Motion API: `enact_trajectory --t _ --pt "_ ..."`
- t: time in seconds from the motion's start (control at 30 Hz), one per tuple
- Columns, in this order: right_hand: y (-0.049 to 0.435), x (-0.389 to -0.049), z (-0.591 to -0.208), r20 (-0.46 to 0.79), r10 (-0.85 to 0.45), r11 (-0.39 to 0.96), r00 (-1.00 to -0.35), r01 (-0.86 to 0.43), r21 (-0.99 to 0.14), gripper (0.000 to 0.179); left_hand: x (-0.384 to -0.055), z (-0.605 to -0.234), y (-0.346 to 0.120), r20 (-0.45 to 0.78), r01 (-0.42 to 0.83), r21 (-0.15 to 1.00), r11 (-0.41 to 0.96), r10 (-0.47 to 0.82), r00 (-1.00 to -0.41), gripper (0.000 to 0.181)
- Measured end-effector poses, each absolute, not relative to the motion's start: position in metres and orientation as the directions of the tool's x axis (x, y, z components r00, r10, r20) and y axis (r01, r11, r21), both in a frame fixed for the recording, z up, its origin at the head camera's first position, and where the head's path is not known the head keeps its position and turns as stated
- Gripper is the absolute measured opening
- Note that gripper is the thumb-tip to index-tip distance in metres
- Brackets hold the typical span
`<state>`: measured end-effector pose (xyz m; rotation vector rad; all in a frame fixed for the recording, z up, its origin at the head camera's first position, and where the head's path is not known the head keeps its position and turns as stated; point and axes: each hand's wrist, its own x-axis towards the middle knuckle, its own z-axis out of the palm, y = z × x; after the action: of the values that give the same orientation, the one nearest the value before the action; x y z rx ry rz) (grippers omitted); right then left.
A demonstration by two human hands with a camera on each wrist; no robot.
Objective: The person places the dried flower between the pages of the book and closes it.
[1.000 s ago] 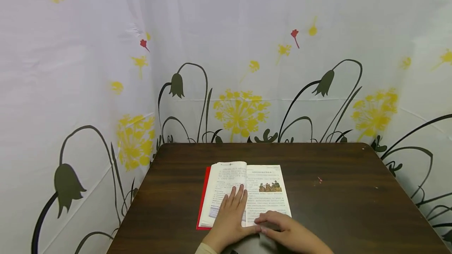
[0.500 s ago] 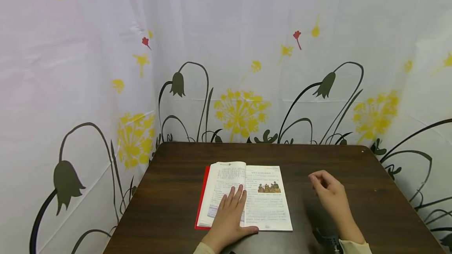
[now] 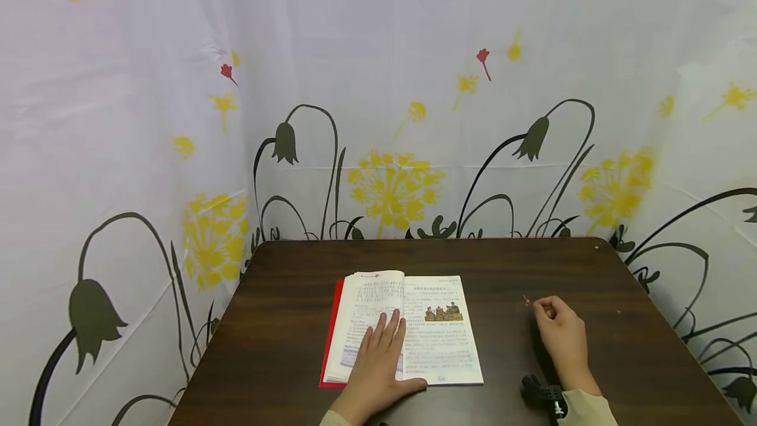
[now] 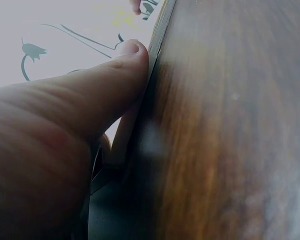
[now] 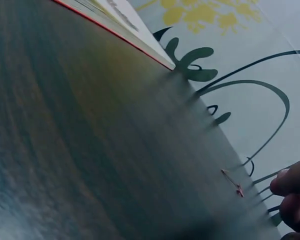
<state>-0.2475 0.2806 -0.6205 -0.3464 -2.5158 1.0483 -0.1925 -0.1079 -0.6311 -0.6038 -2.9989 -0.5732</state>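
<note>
An open book (image 3: 442, 354) with a red cover lies on the dark table, its right page bearing a coloured picture of figures. My left hand (image 3: 378, 363) rests spread on the left page and the fold, its thumb (image 4: 132, 55) by the book's lower edge. To the right of the book lies a tiny thin reddish thing (image 3: 526, 300), knotted or lumpy at one end (image 5: 239, 190). My right hand (image 3: 562, 340) is just right of it, fingers loosely bent; in the right wrist view its fingertips (image 5: 285, 182) stand apart from that thing.
The brown wooden table (image 3: 284, 321) reaches back to a white curtain (image 3: 378, 84) printed with flowers. A black wrist device (image 3: 541, 392) sits at my right cuff. The table's far edge runs behind the book.
My right hand has gone from the book's lower edge out to the right, near the small reddish thing. My left hand stays on the book. The head view has shifted slightly.
</note>
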Motion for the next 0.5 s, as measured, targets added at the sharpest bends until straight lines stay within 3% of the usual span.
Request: enact_trajectory --t 0.3,0.5 --pt "0.2862 -0.2443 -0.6141 0.231 0.378 0.72 -0.897 0.129 -0.681 0.021 -0.1921 -0.6266 -0.1067 0.095 0.371 0.379 0.848 0.363 -0.927 0.123" --pt "0.2869 -0.2445 -0.6174 0.101 0.237 0.792 -0.966 0.132 -0.596 0.038 -0.1916 -0.6258 -0.1079 0.087 0.369 0.369 0.853 0.363 -0.928 0.122"
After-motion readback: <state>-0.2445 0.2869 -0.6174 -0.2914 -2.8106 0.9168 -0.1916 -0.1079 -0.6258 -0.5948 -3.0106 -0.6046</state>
